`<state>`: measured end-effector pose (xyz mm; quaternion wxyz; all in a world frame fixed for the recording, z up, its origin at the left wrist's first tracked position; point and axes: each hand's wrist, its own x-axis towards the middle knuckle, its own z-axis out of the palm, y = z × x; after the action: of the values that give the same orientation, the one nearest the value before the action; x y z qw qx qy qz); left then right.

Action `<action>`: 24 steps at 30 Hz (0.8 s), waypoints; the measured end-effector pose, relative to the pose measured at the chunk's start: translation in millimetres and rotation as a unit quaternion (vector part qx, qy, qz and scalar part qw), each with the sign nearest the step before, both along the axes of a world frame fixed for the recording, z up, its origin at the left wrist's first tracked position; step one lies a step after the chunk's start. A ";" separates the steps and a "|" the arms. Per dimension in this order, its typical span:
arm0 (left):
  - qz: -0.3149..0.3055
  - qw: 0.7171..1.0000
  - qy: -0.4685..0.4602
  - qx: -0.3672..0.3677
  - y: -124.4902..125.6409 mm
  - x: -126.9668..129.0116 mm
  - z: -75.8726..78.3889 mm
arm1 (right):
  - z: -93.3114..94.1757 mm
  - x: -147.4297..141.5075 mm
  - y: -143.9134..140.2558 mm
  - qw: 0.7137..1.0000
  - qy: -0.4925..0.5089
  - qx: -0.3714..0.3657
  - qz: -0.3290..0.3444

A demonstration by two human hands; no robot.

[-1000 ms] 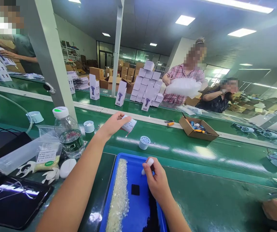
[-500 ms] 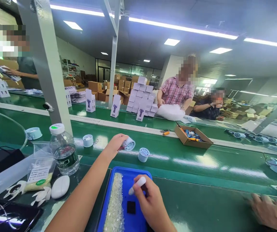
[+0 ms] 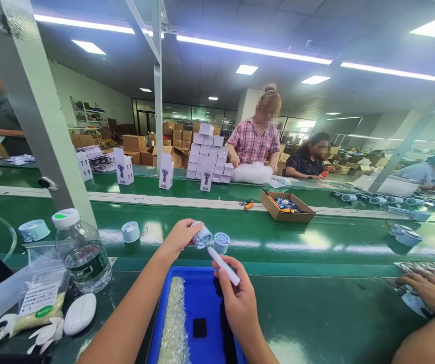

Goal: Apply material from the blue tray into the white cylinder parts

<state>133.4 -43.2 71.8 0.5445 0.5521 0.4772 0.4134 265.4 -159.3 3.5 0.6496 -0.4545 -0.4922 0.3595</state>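
Note:
My left hand (image 3: 179,238) grips a light-blue round plastic housing (image 3: 204,236), its open end turned toward me and to the right, with red wires by the fingers. Between the fingers of my right hand (image 3: 237,296) is a white pen-shaped tool (image 3: 225,267), its thin tip pointing up-left at the housing's opening; whether it touches inside I cannot tell. Just right of it, a similar housing (image 3: 222,243) stands on the green belt. Below my hands lies a blue tray (image 3: 202,306) with a strip of small clear ring-like pieces (image 3: 174,323) and a black square (image 3: 200,327).
More housings, one here (image 3: 130,232), sit along the belt. At left are a water bottle (image 3: 83,255), a white oval case (image 3: 80,313) and a grey post (image 3: 37,101). Beyond is a cardboard box (image 3: 288,206) of tools. A co-worker's hand (image 3: 430,288) is at right.
My right hand has brought the white tool up from over the tray to the housing in my left hand. The view has shifted to the right. The co-worker's hand at right now touches a housing.

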 end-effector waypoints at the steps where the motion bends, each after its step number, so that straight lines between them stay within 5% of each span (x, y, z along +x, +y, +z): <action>1: 0.000 1.000 0.006 0.002 -0.8 0.7 0.4 | -0.5 0.6 0.1 1.000 -0.002 0.001 0.001; 11: -0.007 1.000 0.022 0.017 -2.8 2.3 -1.3 | 0.9 1.6 -2.2 1.000 -0.019 -0.005 -0.017; 17: 0.056 0.998 0.003 0.018 1.4 -11.8 6.0 | -1.8 1.3 -2.0 0.999 0.027 -0.027 -0.028; 24: 0.083 0.996 -0.041 0.006 1.3 -29.2 22.5 | -13.3 -5.2 -1.9 0.986 -0.137 -0.009 0.099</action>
<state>104.2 -41.9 94.2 0.5246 0.4965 0.4960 0.4820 260.2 -161.2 -9.8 0.5333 -0.4543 -0.6157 0.3606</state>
